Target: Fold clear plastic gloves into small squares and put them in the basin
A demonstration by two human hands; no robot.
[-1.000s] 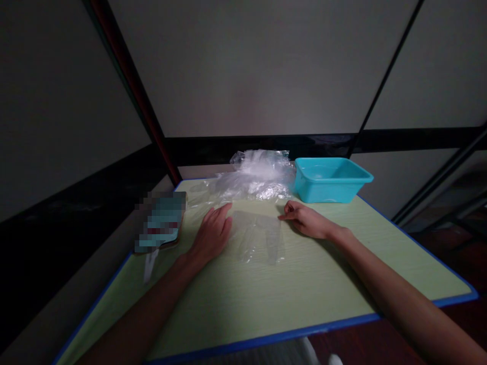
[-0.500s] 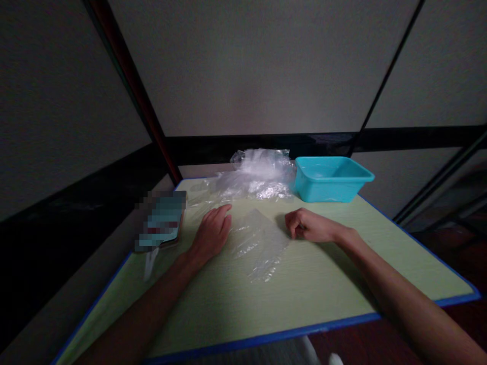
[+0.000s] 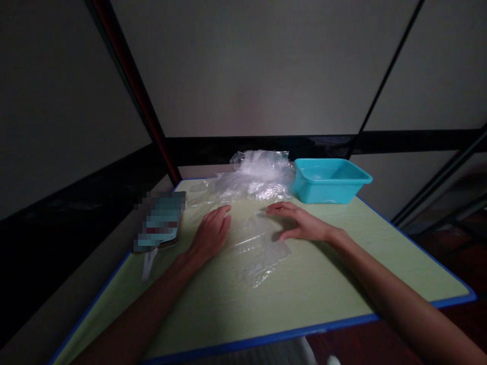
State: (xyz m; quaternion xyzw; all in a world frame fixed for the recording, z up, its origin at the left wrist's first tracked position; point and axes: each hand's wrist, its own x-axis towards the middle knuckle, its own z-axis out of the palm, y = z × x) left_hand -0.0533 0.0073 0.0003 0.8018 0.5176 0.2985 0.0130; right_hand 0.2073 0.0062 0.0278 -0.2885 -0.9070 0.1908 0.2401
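Right hand (image 3: 299, 224): thumb and fingers spread apart, fingertips pointing left; it is at the right side of the clear film, and whether it touches the film cannot be told.
Left hand (image 3: 211, 230): palm down, fingers extended and nearly side by side, thumb a little away from them; it is at the film's left side, not closed around anything, contact with the film unclear.
Clear film (image 3: 262, 256): a thin, creased plastic piece lying on the desk between the two hands, one corner reaching toward the near edge; its left outline is hard to make out.
Plastic heap (image 3: 262, 175): crumpled, shiny, transparent, piled at the far side of the desk beyond the film, with loose parts trailing left.
Turquoise basin (image 3: 329, 191): upright at the far right, just beside the heap.
Device (image 3: 163, 218): flat, phone-like, its face blurred into blocks, at the left edge of the desk.
White strip (image 3: 149, 263): sticking out from the device's near end.
Desk (image 3: 312, 289): pale yellow-green, wood-grained, edged in blue.
Wall (image 3: 262, 76): grey panels, crossed by a black band (image 3: 205, 149).
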